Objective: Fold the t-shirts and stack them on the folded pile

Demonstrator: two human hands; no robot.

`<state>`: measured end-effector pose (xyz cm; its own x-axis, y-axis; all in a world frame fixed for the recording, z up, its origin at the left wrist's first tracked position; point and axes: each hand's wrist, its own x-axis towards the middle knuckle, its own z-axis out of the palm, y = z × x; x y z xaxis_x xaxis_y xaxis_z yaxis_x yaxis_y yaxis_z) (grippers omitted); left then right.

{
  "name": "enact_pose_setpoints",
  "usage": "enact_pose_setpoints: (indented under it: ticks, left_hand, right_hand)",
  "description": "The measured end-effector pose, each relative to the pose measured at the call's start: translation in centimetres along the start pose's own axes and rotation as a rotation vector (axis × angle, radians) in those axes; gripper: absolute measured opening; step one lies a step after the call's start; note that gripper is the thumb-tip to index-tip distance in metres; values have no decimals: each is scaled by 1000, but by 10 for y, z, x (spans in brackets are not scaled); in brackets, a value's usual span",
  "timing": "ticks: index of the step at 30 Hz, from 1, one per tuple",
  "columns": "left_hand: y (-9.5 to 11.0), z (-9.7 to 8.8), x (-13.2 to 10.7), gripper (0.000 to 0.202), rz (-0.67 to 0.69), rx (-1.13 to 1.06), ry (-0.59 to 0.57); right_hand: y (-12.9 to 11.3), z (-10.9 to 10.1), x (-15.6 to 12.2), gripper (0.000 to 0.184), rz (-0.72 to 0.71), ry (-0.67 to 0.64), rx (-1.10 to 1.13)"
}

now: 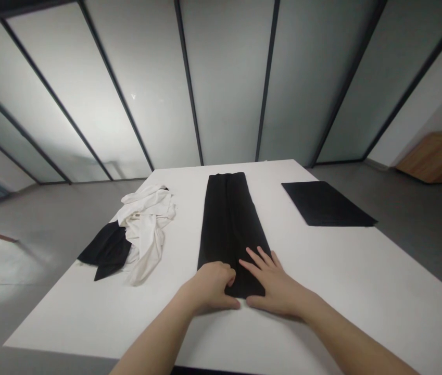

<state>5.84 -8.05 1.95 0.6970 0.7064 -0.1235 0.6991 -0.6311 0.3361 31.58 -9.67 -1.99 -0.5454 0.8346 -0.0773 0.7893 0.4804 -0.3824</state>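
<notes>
A long pair of black trousers (226,224), folded narrow, lies flat on the white table and runs away from me. My left hand (211,286) is at their near left corner, its fingers curled in against the cloth and its thumb stretched along the near edge. Beside it, my right hand (273,284) rests with spread fingers on the near right part of the trousers, pressing flat with nothing gripped. The near corners of the cloth are partly hidden under both hands.
On the left of the white table (88,317) lies a crumpled white garment (146,213), with a black cloth (111,250) partly under it. A flat black folded piece (326,204) lies at the right edge. Frosted glass panels (228,78) stand behind the table.
</notes>
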Motion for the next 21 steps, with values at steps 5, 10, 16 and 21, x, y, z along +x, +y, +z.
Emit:
enact_pose_setpoints:
  ticks: [5,10,16,21]
  left_hand:
    - [-3,-2,1,16,37,-1,-6]
    - [2,-1,4,11,63,9,17]
    - [5,-8,3,15,-19,-28,117]
    - [0,-12,-2,24,-12,-63,9]
  right_hand:
    - [-23,-21,-1,45,-108,42,79]
    - [-34,-17,4,8,-107,91,57]
    - [-25,-21,8,29,-12,123,49]
    - [-10,-32,6,45,-82,144,259]
